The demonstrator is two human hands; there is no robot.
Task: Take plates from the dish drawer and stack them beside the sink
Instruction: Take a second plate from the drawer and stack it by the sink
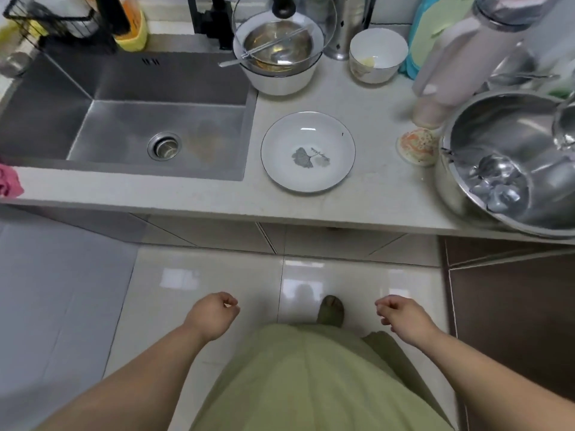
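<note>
A white plate (308, 152) with a grey leaf print lies on the pale countertop (373, 188), just right of the steel sink (124, 119). My left hand (213, 315) hangs low over the floor tiles, its fingers curled in with nothing in them. At the same height, right of my body, my right hand (401, 315) is loosely curled and empty too. Both hands are well below the counter edge and apart from the plate. The cabinet fronts (326, 241) under the counter are shut; no dish drawer is in sight.
A white bowl holding a steel bowl under a glass lid (280, 54) and a small white bowl (378, 56) stand at the back. A big steel pot with utensils (510, 163) fills the right. Bottles stand behind it. A pink cloth (9, 181) lies at the left edge.
</note>
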